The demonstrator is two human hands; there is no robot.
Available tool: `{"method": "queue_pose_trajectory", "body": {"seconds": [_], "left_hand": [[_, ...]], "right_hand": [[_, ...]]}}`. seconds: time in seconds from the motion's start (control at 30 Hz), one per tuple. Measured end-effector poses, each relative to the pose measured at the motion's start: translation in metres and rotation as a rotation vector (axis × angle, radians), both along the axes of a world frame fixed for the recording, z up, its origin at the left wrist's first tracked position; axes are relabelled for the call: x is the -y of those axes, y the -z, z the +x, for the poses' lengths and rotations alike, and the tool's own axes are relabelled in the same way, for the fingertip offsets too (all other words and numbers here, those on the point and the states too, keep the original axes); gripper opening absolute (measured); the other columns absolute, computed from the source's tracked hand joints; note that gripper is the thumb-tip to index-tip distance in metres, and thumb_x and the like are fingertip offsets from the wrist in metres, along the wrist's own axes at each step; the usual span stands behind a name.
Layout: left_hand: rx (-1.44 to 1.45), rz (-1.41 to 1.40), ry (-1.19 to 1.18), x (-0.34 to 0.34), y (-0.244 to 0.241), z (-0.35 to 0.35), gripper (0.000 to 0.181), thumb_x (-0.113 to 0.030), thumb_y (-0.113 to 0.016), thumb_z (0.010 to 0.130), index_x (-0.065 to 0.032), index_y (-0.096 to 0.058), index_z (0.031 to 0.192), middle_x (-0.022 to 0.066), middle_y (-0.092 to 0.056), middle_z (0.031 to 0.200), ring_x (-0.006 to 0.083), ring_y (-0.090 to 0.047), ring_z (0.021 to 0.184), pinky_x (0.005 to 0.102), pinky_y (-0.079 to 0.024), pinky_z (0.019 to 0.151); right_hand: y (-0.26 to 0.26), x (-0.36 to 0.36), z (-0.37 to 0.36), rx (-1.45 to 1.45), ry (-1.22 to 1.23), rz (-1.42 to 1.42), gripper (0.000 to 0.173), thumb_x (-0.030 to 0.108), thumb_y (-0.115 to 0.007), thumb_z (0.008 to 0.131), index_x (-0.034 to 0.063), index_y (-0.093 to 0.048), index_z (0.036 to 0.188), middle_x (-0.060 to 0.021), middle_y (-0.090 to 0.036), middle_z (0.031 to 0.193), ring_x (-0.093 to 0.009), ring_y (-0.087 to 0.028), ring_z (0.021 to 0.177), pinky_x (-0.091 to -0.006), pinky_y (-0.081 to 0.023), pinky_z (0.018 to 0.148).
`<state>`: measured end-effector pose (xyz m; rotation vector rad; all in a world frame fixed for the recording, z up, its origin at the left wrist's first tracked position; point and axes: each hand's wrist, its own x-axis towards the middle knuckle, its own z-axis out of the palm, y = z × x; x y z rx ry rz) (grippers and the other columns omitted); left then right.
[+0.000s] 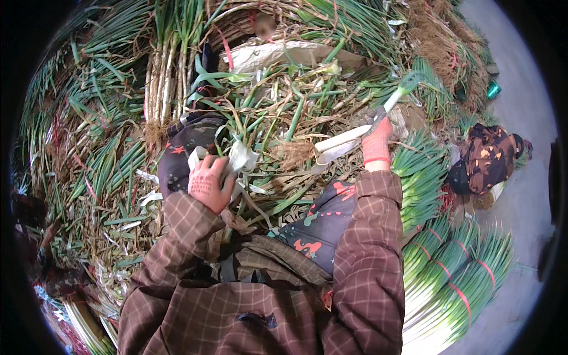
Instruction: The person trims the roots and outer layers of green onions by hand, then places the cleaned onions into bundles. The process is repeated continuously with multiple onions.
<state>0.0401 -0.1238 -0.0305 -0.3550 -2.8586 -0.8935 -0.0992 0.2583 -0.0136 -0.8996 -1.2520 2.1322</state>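
Observation:
My right hand (pixel 377 137), in an orange glove with dark fingers, is closed around a large scallion (pixel 341 139). Its white shank slants down to the left, and its green top (pixel 406 85) sticks up beyond my fingers. A brown tuft of roots (pixel 293 151) lies at the white end; whether it belongs to this stalk I cannot tell. A loose pale strip hangs under the shank. My left hand (pixel 207 184), gloved alike, is curled beside my left knee on pale scallion skin (pixel 243 157), which shows on both sides of the fingers.
Trimmed leaves and dry skins (pixel 284 111) litter the ground before me. Untrimmed scallions (pixel 166 80) stand upper left. Tied green bundles (pixel 457 270) lie at right, near a loose green pile (pixel 419 177). A person in a patterned jacket (pixel 488 159) is at far right.

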Motion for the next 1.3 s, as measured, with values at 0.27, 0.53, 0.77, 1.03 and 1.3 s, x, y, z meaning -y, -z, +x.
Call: {"method": "queue_pose_trajectory", "body": {"seconds": [0.27,0.53,0.77,1.03,1.3], "left_hand": [[-0.024,0.259,0.327,-0.109,0.059,-0.05,0.074,-0.03,-0.069,0.065,-0.0112,-0.042,0.131,0.013,-0.051,0.119,0.0343,-0.049,0.104,0.0451,-0.038,0.091],[0.254,1.249,0.646,-0.236,0.041,-0.063,0.084,-0.034,-0.072,0.072,0.002,-0.03,0.136,0.0192,-0.043,0.132,0.0246,-0.042,0.123,0.0383,-0.034,0.103],[0.32,0.391,0.533,-0.106,0.119,-0.012,0.055,-0.024,-0.071,0.074,-0.0047,-0.049,0.12,0.0106,-0.055,0.115,0.0202,-0.054,0.098,0.0313,-0.044,0.083],[0.723,1.542,0.996,-0.056,0.049,0.038,0.014,-0.016,-0.057,0.085,-0.005,-0.058,0.094,0.0061,-0.059,0.084,0.0179,-0.054,0.061,0.0282,-0.042,0.05],[-0.076,-0.047,0.298,-0.033,0.025,-0.025,0.023,-0.028,-0.06,0.082,-0.0078,-0.064,0.09,0.0124,-0.058,0.085,0.0284,-0.058,0.081,0.036,-0.046,0.07]], "right_hand": [[-0.024,0.019,0.019,-0.141,-0.144,-0.136,0.013,0.02,-0.056,0.085,0.0127,-0.046,0.086,0.001,-0.043,0.063,-0.009,-0.036,0.045,-0.023,-0.03,0.036],[-0.016,0.015,0.032,-0.226,-0.252,-0.283,0.015,0.022,-0.054,0.088,0.0101,-0.045,0.086,0.0014,-0.041,0.063,-0.008,-0.033,0.046,-0.0214,-0.029,0.038],[-0.024,-0.01,0.03,-0.222,-0.304,-0.261,0.016,0.02,-0.054,0.086,0.0092,-0.043,0.08,0.0017,-0.039,0.063,-0.007,-0.031,0.046,-0.0207,-0.027,0.037],[-0.021,-0.039,0.033,-0.188,-0.121,-0.153,0.015,0.018,-0.055,0.084,0.0107,-0.043,0.08,0.0001,-0.039,0.064,-0.008,-0.032,0.045,-0.0218,-0.026,0.037],[-0.027,-0.03,0.037,-0.24,-0.115,-0.213,0.012,0.017,-0.054,0.086,0.0125,-0.044,0.081,0.0024,-0.037,0.062,-0.007,-0.029,0.044,-0.0215,-0.024,0.038]]}}
